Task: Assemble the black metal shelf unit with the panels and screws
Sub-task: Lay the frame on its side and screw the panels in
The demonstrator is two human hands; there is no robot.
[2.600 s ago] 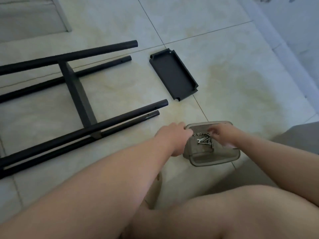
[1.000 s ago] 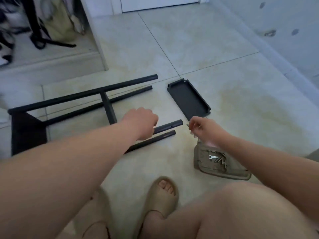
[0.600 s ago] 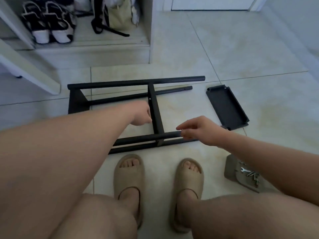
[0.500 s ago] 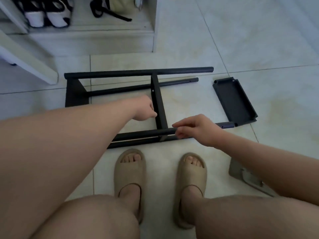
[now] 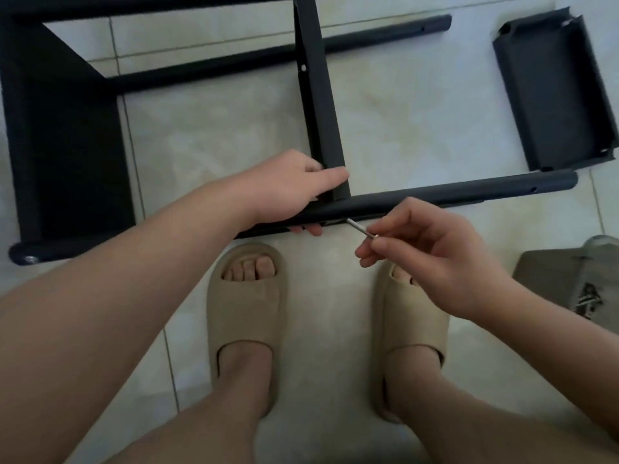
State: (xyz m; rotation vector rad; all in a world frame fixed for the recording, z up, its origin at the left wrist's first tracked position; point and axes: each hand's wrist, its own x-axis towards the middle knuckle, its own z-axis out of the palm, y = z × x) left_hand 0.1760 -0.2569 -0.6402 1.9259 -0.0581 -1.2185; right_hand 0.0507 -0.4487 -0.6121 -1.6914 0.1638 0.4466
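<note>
The black shelf frame [image 5: 435, 194] lies on its side on the tiled floor, its tubes running left to right. A black panel [image 5: 318, 95] crosses between the tubes. My left hand [image 5: 291, 189] grips the near tube where that panel meets it, fingers wrapped under the tube. My right hand [image 5: 432, 259] pinches a silver screw [image 5: 360, 228] by its head, its tip pointing at the underside of the near tube just right of the panel. A loose black panel [image 5: 549, 92] lies on the floor at upper right.
A grey tray [image 5: 552, 279] holding screws and a small wrench sits on the floor at the right edge. My two feet in beige slippers [image 5: 246, 309] stand just in front of the frame. Another black panel [image 5: 63, 145] closes the frame's left end.
The view has dropped closer to the frame. My left hand moved from the panel onto the near tube and grips it. My right hand brought the screw to the tube.
</note>
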